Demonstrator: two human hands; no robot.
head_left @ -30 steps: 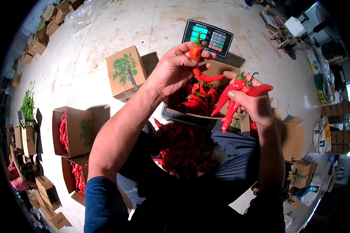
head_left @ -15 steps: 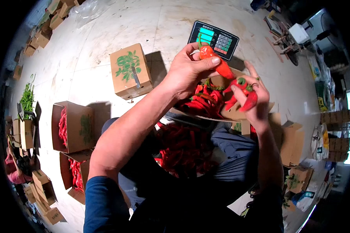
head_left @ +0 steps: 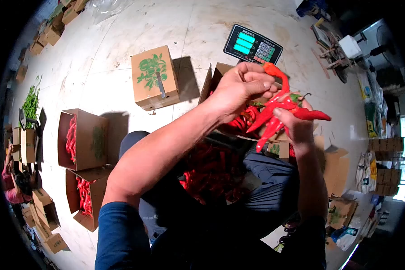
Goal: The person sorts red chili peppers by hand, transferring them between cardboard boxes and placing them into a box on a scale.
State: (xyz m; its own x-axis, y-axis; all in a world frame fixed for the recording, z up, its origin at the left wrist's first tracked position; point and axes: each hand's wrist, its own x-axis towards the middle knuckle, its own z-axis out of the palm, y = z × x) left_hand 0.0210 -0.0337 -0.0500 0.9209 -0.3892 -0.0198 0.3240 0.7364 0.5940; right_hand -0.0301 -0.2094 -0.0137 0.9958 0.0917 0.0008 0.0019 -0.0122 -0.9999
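My right hand [head_left: 299,126] is closed around several long red chili peppers [head_left: 270,112], which stick out to both sides, with a green stem at the top. Beside it, my left hand [head_left: 247,85] has its fingers curled in and the thumb against them; whether anything is inside is hidden. A curved orange-red pepper [head_left: 281,78] rises past the left fingertips, its lower end at the bunch in my right hand. Below both hands stands an open cardboard box [head_left: 206,83] with red peppers [head_left: 240,121] in it, partly covered by my hands. More red peppers [head_left: 211,175] lie between my legs.
A scale display [head_left: 253,44] stands behind the open box. At its left is a closed carton [head_left: 155,76] with a knife [head_left: 160,84] on top. Further left, two open boxes [head_left: 87,139] hold red peppers. A person [head_left: 15,180] is at the far left edge.
My left hand has moved right and down, and the pepper it held now reaches into my right hand's bunch. My right hand has turned, showing the peppers fanned out. The view has shifted slightly.
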